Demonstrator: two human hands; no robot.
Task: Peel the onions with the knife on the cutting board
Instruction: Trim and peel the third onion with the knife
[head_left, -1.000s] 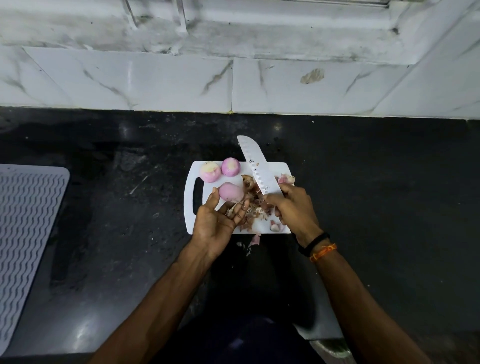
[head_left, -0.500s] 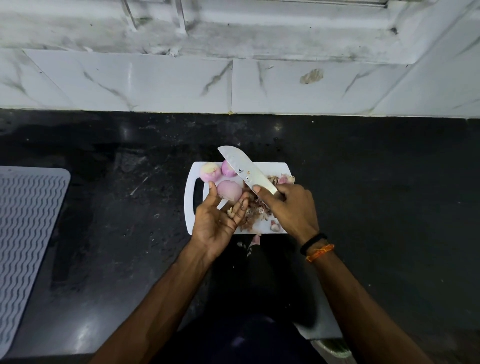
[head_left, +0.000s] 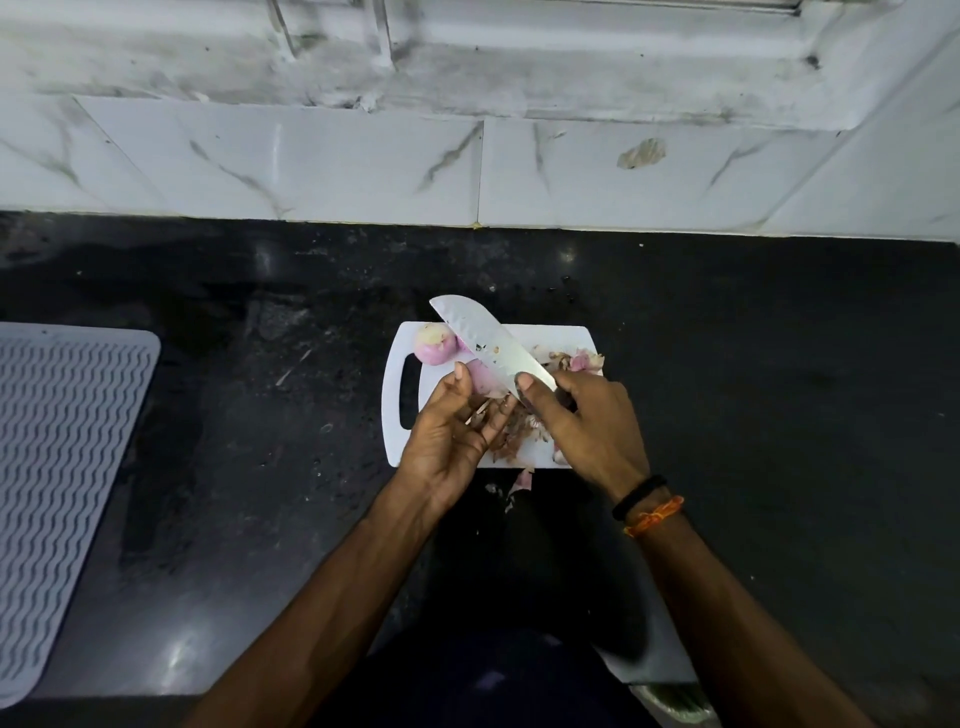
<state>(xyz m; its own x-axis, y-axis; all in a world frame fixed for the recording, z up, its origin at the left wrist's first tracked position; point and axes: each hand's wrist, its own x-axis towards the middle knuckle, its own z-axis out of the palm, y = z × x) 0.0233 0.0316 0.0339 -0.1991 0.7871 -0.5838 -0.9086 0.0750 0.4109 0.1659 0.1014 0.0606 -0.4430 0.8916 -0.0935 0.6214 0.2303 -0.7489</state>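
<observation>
A white cutting board (head_left: 408, 441) lies on the black counter. My right hand (head_left: 587, 431) grips the knife (head_left: 488, 343) by its handle, thumb on the blade, which points up and left over the board. One peeled pink onion (head_left: 434, 348) sits at the board's far left corner. A second peeled onion (head_left: 483, 379) lies partly under the blade, beside my left thumb. My left hand (head_left: 452, 431) is palm up with relaxed fingers, and peel scraps lie against the fingertips. Loose onion skins (head_left: 576, 359) cover the board's right side.
A grey wavy-ribbed mat (head_left: 62, 467) lies at the counter's left edge. The marble-tiled wall (head_left: 363, 166) rises behind the black counter (head_left: 753, 364). A few peel bits (head_left: 522, 480) have fallen on the counter in front of the board.
The knife blade has swung from pointing straight away to leaning left over the onions, now covering one of them. My left hand has stayed in place, palm up.
</observation>
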